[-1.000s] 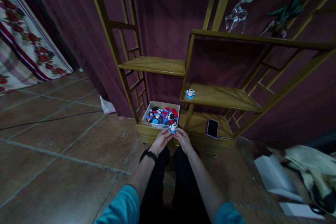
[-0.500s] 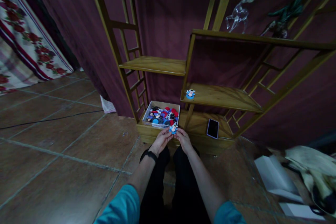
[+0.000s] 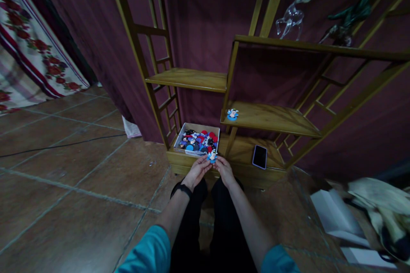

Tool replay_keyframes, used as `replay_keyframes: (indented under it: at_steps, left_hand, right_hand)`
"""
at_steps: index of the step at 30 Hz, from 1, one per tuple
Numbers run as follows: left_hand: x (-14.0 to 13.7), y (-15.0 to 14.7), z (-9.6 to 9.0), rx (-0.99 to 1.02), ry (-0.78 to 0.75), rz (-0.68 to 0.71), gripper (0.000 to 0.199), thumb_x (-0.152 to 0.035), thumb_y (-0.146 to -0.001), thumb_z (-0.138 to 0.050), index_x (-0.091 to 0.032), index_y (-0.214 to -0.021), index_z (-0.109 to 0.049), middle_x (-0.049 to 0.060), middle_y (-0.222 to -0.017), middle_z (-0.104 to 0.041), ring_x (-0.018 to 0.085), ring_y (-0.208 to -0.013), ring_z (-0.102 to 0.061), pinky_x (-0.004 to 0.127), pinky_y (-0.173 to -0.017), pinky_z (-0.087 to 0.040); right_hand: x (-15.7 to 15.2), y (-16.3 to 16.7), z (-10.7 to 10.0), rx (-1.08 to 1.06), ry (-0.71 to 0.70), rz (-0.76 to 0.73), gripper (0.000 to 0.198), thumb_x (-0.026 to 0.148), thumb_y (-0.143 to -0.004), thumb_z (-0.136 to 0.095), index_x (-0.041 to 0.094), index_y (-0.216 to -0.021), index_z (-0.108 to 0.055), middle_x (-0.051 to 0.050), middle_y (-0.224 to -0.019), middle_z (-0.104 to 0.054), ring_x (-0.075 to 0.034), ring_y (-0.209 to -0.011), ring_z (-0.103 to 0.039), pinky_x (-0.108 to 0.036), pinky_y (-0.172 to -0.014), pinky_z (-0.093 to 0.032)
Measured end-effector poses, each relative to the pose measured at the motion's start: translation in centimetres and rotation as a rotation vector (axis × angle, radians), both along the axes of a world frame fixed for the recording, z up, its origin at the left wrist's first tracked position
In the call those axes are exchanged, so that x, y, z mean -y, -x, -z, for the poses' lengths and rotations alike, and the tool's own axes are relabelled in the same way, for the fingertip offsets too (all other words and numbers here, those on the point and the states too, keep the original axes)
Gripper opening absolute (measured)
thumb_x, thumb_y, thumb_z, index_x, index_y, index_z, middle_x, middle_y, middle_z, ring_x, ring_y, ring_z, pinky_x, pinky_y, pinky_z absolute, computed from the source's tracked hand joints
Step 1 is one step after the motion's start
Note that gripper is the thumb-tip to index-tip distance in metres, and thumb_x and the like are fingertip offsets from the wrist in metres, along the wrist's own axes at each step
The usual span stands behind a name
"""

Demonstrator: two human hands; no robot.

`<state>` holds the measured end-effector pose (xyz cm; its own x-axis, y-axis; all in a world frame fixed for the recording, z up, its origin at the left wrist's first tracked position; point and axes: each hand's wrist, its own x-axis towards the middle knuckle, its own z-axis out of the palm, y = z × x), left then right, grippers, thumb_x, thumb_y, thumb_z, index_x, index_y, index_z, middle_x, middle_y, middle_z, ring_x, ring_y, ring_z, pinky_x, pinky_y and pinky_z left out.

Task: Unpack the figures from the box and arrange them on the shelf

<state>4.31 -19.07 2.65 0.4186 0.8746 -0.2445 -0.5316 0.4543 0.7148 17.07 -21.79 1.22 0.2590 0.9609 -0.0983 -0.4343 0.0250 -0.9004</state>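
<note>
Between my fingertips is a small figurine (image 3: pixel 212 156) on a round blue base, upright just in front of the box. My left hand (image 3: pixel 199 169) pinches it from the left side, and my right hand (image 3: pixel 224 170) grips it from the right. Behind it, a shallow cardboard box (image 3: pixel 210 128) holds a jumble of figurines with red, blue, purple and black parts. A similar figurine (image 3: pixel 232 114) with a blue base stands at the left end of the middle right shelf (image 3: pixel 272 118).
A phone (image 3: pixel 259 156) lies on the lowest shelf, right of the box. A clear glass deer (image 3: pixel 291 17) and a dark green statue (image 3: pixel 347 21) stand on the upper shelf. White boxes (image 3: pixel 338 213) sit on the floor at right; a black cable (image 3: pixel 64 146) crosses the tiles at left.
The figurine in my hands has shifted or turned very slightly. Both hands stay in nearly the same place, and everything else is unmoved.
</note>
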Motion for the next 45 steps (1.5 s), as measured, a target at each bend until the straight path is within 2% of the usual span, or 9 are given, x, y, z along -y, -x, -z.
replay_keyframes:
  at_steps: [7, 25, 39, 45]
  left_hand:
    - [0.3, 0.0, -0.3, -0.001, -0.018, 0.015, 0.041, -0.004, -0.066, -0.068, -0.016, -0.104, -0.060, 0.006, -0.095, -0.066, 0.012, -0.081, -0.063, 0.025, -0.080, -0.047]
    - [0.5, 0.1, -0.4, 0.012, -0.049, 0.036, 0.043, -0.001, -0.064, -0.068, -0.017, -0.103, -0.060, 0.005, -0.097, -0.066, 0.012, -0.084, -0.062, 0.026, -0.082, -0.045]
    - [0.4, 0.1, -0.4, 0.014, -0.044, 0.056, 0.044, -0.002, -0.065, -0.067, -0.018, -0.105, -0.060, 0.005, -0.096, -0.066, 0.012, -0.083, -0.062, 0.026, -0.082, -0.045]
    - [0.4, 0.1, -0.4, 0.023, -0.029, 0.053, 0.040, -0.002, -0.066, -0.067, -0.015, -0.102, -0.060, 0.007, -0.097, -0.066, 0.013, -0.083, -0.063, 0.027, -0.080, -0.046]
  right_hand:
    - [-0.2, -0.2, 0.6, 0.038, -0.017, -0.005, 0.027, 0.038, -0.065, -0.066, 0.021, -0.086, -0.066, -0.001, -0.078, -0.066, -0.012, -0.065, -0.058, -0.025, -0.062, -0.046]
    - [0.4, 0.0, -0.6, 0.048, -0.003, 0.012, 0.031, 0.041, -0.063, -0.067, 0.021, -0.086, -0.064, -0.001, -0.083, -0.066, -0.013, -0.069, -0.058, -0.026, -0.065, -0.046]
    - [0.3, -0.1, -0.5, 0.039, -0.033, -0.003, 0.027, 0.042, -0.065, -0.066, 0.020, -0.080, -0.064, 0.001, -0.077, -0.064, -0.010, -0.064, -0.055, -0.023, -0.060, -0.044]
    - [0.2, -0.1, -0.3, 0.052, -0.030, -0.008, 0.030, 0.045, -0.064, -0.066, 0.020, -0.080, -0.064, 0.000, -0.076, -0.064, -0.012, -0.065, -0.056, -0.024, -0.060, -0.045]
